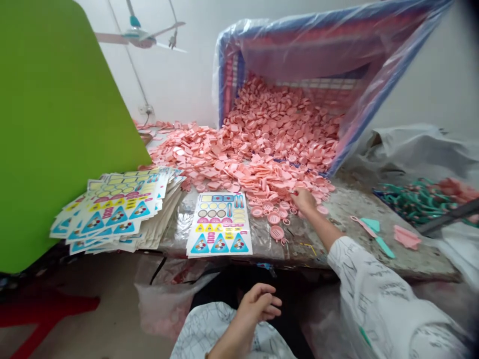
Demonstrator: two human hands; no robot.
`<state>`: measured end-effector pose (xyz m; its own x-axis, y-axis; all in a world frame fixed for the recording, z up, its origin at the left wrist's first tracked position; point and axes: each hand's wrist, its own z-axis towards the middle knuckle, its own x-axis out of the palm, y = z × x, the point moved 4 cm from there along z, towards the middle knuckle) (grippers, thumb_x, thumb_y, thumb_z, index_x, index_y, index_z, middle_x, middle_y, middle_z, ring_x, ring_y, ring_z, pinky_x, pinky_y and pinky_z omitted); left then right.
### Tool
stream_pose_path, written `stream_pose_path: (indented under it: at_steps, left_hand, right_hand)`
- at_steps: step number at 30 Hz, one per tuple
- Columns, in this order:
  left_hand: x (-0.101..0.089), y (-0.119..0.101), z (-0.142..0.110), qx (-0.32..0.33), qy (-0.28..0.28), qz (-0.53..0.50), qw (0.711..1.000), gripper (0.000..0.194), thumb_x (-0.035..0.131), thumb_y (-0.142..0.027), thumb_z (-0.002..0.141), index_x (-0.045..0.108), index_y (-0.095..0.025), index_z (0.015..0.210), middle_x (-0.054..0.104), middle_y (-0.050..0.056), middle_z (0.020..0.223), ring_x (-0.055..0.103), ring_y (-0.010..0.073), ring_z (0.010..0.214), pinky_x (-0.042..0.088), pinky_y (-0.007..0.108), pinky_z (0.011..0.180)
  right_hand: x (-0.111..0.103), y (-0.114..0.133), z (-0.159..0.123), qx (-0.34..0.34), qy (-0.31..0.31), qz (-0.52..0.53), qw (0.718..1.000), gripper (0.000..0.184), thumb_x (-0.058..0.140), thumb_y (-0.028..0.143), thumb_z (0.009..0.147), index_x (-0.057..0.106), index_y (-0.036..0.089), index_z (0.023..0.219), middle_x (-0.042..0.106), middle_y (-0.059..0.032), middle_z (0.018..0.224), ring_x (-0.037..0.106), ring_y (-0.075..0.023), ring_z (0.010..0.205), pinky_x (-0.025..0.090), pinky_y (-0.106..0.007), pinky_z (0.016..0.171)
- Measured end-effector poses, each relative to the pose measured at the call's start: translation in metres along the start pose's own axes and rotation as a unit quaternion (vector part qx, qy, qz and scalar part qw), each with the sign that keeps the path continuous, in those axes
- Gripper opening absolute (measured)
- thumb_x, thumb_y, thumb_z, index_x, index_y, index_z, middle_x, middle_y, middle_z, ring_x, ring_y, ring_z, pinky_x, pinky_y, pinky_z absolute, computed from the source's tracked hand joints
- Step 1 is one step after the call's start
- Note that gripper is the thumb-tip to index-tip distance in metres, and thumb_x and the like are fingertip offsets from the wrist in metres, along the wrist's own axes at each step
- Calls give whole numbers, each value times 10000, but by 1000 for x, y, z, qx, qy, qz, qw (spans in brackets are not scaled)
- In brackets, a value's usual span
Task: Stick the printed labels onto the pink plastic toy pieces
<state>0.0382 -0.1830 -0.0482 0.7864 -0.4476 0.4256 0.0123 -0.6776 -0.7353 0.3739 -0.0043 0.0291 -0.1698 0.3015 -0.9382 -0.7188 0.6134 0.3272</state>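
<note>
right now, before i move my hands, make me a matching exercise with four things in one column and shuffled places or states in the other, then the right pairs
Things
1. left hand
2. right hand
3. stack of printed sheets
4. plastic-wrapped crate

Places or states
A. on the table, left of the single printed sheet
B. opening toward the camera, pink pieces inside
C. off the table, no object visible in it
D. at the near side of the pink pile

Pairs: 1-C, 2-D, 3-A, 4-B

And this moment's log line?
left hand: off table; right hand: at pink pieces, grip unclear; lone sticker sheet: flat on table
</note>
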Motion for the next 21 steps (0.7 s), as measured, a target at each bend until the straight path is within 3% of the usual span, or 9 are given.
stream_pose_path:
  at_steps: [3, 5, 8, 10, 12, 15, 18, 21]
  left_hand:
    - [-14, -28, -9, 28, 5, -31, 999, 443, 722, -466, 742, 623, -147, 1033, 728, 122, 1009, 690, 168, 812, 476, 304, 807]
    - [-23, -56, -12, 72, -3, -71, 995, 446, 736, -448, 757, 629, -149, 1070, 723, 138, 1053, 695, 186, 865, 487, 328, 855]
    - [-33, -99, -5, 153, -28, -160, 975, 504, 746, -429, 777, 609, -189, 1199, 651, 155, 1260, 652, 238, 1093, 482, 361, 946]
    - [-32, -118, 5, 176, -34, -222, 958, 533, 724, -446, 802, 581, -227, 1267, 565, 149, 1389, 578, 263, 1232, 478, 379, 979]
    - [-28, -127, 16, 173, -28, -271, 947, 536, 689, -493, 822, 569, -256, 1288, 538, 133, 1419, 549, 270, 1267, 492, 388, 969]
    - [-21, -131, 23, 188, -4, -306, 933, 521, 656, -552, 825, 606, -242, 1241, 617, 106, 1309, 591, 251, 1202, 514, 363, 944]
    - [-22, -125, 23, 195, 1, -306, 932, 527, 676, -541, 797, 655, -152, 1152, 689, 121, 1142, 633, 255, 1116, 519, 353, 940]
    - [-35, -120, 23, 180, -25, -306, 935, 496, 725, -444, 751, 664, -108, 1112, 711, 140, 1064, 653, 263, 1065, 526, 353, 917]
  right_hand:
    - [-10, 2, -14, -6, -26, -6, 1000, 324, 522, 347, 905, 679, 184, 1137, 701, -138, 1056, 635, -229, 894, 392, -291, 694]
    - [-22, 7, -34, -28, -88, 8, 996, 351, 518, 372, 902, 634, 197, 1183, 684, -124, 1080, 615, -225, 876, 374, -293, 686]
    - [-37, 29, -89, -103, -189, 53, 975, 336, 510, 379, 902, 613, 192, 1162, 676, -100, 1043, 589, -216, 830, 369, -299, 694]
    - [-38, 54, -134, -181, -204, 79, 959, 271, 493, 369, 927, 644, 190, 1065, 680, -88, 970, 584, -210, 811, 385, -309, 727]
    - [-31, 83, -181, -293, -173, 94, 936, 220, 505, 344, 943, 667, 206, 1001, 690, -79, 934, 599, -206, 833, 403, -318, 788]
    - [-21, 114, -234, -403, -145, 127, 895, 182, 520, 277, 951, 682, 232, 1021, 711, -73, 1017, 632, -204, 940, 421, -322, 839]
    - [-15, 129, -261, -438, -115, 167, 876, 170, 571, 280, 927, 680, 237, 1050, 709, -68, 1058, 646, -209, 950, 448, -330, 823]
    - [-12, 134, -269, -429, -34, 241, 870, 209, 616, 330, 894, 664, 237, 1075, 694, -70, 1077, 644, -219, 960, 478, -338, 821]
